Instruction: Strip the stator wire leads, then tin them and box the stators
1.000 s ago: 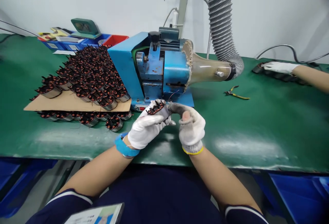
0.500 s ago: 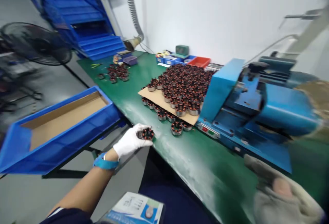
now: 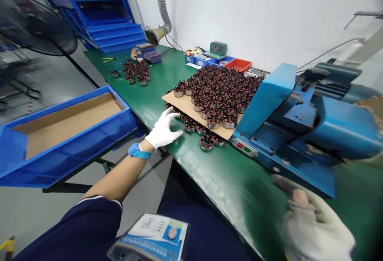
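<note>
Hanging at the bottom edge, one badge [image 3: 155,235] with blue print, too blurred to read. Right hand [image 3: 314,229], greyish glove, low right over the green table [image 3: 239,185], blurred; fingers loosely curled, cannot tell if it grips anything. Left hand [image 3: 164,130], white glove, blue wristband [image 3: 138,152], fingers spread and empty, fingertips just beside the cardboard sheet [image 3: 179,102] edge and the lower-row stators [image 3: 190,125]; contact unclear. About five lower-row stators peek out under the sheet, ring axes upright, copper windings facing up. Upper stator pile [image 3: 218,89] on the sheet, dozens, uncountable, also upright. One blue machine [image 3: 299,121] to the right, red and green buttons, no legible label. One blue bin [image 3: 66,133] left of the table, cardboard-lined. Far: small stator cluster [image 3: 136,71], parts trays [image 3: 221,60].
</note>
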A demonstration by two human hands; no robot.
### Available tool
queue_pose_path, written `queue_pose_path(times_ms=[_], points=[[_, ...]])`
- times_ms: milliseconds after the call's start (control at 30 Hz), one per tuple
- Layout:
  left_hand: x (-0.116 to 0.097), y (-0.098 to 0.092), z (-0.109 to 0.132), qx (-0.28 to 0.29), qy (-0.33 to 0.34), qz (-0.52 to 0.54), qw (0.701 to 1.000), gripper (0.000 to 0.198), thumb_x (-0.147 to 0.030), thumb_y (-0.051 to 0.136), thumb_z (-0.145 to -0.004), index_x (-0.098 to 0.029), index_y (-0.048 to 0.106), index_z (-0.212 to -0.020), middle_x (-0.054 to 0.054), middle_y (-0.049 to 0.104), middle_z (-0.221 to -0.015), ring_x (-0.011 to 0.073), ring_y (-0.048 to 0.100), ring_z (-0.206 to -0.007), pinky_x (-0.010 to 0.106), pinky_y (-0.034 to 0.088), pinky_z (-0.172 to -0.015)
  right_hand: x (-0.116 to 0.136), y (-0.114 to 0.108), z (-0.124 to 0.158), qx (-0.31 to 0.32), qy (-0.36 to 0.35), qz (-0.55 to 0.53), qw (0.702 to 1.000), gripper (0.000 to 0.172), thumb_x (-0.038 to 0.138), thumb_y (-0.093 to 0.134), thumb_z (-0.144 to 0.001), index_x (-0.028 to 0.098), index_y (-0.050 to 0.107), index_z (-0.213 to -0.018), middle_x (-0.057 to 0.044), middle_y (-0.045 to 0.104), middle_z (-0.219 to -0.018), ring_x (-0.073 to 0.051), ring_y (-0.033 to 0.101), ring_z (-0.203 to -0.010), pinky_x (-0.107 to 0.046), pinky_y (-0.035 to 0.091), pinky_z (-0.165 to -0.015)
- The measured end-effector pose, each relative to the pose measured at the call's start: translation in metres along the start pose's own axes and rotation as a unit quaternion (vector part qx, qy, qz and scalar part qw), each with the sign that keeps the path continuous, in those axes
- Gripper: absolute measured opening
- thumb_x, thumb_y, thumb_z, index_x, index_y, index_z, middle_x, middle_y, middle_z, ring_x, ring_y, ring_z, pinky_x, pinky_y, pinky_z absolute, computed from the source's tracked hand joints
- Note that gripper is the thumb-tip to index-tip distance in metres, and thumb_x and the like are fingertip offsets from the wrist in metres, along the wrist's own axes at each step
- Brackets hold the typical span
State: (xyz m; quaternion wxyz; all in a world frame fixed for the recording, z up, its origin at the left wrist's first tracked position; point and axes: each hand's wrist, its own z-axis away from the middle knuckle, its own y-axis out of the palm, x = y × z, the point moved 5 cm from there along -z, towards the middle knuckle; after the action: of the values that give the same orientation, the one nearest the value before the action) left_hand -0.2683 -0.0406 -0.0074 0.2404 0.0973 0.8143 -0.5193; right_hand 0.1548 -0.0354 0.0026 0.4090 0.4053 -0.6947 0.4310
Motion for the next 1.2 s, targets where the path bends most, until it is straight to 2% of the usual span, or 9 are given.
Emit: queue_pose_path(times_ms=[133, 267, 367, 533, 667, 833, 1033, 1133, 1200], points=[[-0.023, 0.024, 0.006, 0.017, 0.041, -0.071, 0.996, 0.056, -0.039, 0.070, -0.073, -0.017, 0.055, -0.123, 0.017, 0.043, -0.145, 0.0335, 0.042, -0.138, 0.049, 0.039, -0.114, 0.010, 0.007, 0.003, 0.015, 0.012, 0.000, 1.000, 0.025, 0.045, 0.068, -0.082, 0.023, 0.075, -0.089, -0.008, 0.076, -0.086, -0.025, 0.072, -0.080, -0.036, 0.058, -0.070], [-0.035, 0.030, 0.009, -0.009, 0.040, -0.087, 0.995, 0.051, -0.039, 0.067, -0.077, -0.019, 0.055, -0.123, 0.015, 0.046, -0.140, 0.0309, 0.048, -0.132, 0.048, 0.043, -0.109, 0.008, 0.010, 0.007, 0.062, -0.043, -0.009, 0.997, 0.018, 0.039, 0.066, -0.083, 0.025, 0.075, -0.091, -0.007, 0.075, -0.090, -0.026, 0.072, -0.085, -0.041, 0.059, -0.079], [-0.048, 0.030, 0.014, 0.003, 0.041, -0.108, 0.993, 0.033, -0.035, 0.064, -0.079, -0.017, 0.061, -0.107, 0.016, 0.046, -0.140, 0.0323, 0.047, -0.132, 0.049, 0.042, -0.109, 0.007, 0.012, 0.009, 0.082, -0.072, -0.014, 0.994, 0.019, 0.038, 0.065, -0.083, 0.024, 0.075, -0.092, -0.008, 0.075, -0.092, -0.027, 0.072, -0.086, -0.043, 0.059, -0.080], [-0.065, 0.026, 0.039, 0.130, 0.061, -0.089, 0.986, 0.027, -0.034, 0.063, -0.079, -0.020, 0.057, -0.101, 0.013, 0.044, -0.145, 0.0314, 0.057, -0.122, 0.047, 0.051, -0.099, 0.008, 0.016, 0.009, 0.113, -0.122, -0.002, 0.986, 0.021, 0.038, 0.062, -0.085, 0.021, 0.074, -0.092, -0.008, 0.075, -0.093, -0.025, 0.072, -0.085, -0.041, 0.060, -0.081], [-0.086, 0.023, 0.064, 0.179, 0.110, -0.037, 0.977, 0.015, -0.029, 0.063, -0.083, -0.023, 0.059, -0.096, 0.009, 0.056, -0.124, 0.0246, 0.063, -0.107, 0.043, 0.053, -0.094, 0.015, 0.033, 0.015, 0.241, -0.131, 0.068, 0.959, 0.024, 0.039, 0.061, -0.085, 0.023, 0.072, -0.098, -0.007, 0.075, -0.100, -0.023, 0.072, -0.090, -0.037, 0.061, -0.081], [-0.146, 0.037, 0.086, 0.172, 0.195, 0.137, 0.956, 0.014, -0.024, 0.063, -0.085, -0.022, 0.053, -0.093, 0.012, 0.054, -0.123, 0.0221, 0.059, -0.112, 0.040, 0.053, -0.096, 0.027, 0.060, 0.033, 0.379, -0.172, 0.101, 0.903, 0.082, 0.048, 0.071, -0.074, 0.020, 0.040, -0.145, -0.013, 0.057, -0.138, -0.028, 0.063, -0.119, -0.039, 0.058, -0.095], [-0.200, 0.069, 0.075, 0.197, 0.264, 0.165, 0.930, 0.020, -0.024, 0.062, -0.082, -0.021, 0.049, -0.097, 0.014, 0.056, -0.127, 0.0249, 0.065, -0.104, 0.041, 0.057, -0.086, 0.017, 0.045, 0.015, 0.290, -0.213, 0.151, 0.921, 0.041, 0.032, 0.053, -0.090, 0.023, 0.057, -0.129, -0.010, 0.065, -0.125, -0.023, 0.065, -0.112, -0.037, 0.056, -0.094], [-0.211, 0.071, 0.063, 0.160, 0.276, 0.184, 0.930, 0.038, -0.029, 0.064, -0.081, -0.020, 0.047, -0.113, 0.013, 0.059, -0.122, 0.0251, 0.065, -0.106, 0.041, 0.057, -0.089, 0.010, 0.027, 0.006, 0.255, -0.126, 0.159, 0.945, 0.021, 0.037, 0.057, -0.087, 0.023, 0.070, -0.097, -0.006, 0.072, -0.092, -0.020, 0.069, -0.083, -0.034, 0.057, -0.078], [-0.217, 0.069, 0.057, 0.141, 0.277, 0.182, 0.933, 0.057, -0.030, 0.067, -0.079, -0.020, 0.041, -0.129, 0.013, 0.060, -0.120, 0.0254, 0.065, -0.108, 0.041, 0.056, -0.091, 0.004, 0.021, 0.002, 0.285, -0.022, 0.092, 0.954, 0.023, 0.040, 0.057, -0.087, 0.022, 0.067, -0.076, -0.002, 0.067, -0.071, -0.016, 0.063, -0.065, -0.029, 0.053, -0.063]])
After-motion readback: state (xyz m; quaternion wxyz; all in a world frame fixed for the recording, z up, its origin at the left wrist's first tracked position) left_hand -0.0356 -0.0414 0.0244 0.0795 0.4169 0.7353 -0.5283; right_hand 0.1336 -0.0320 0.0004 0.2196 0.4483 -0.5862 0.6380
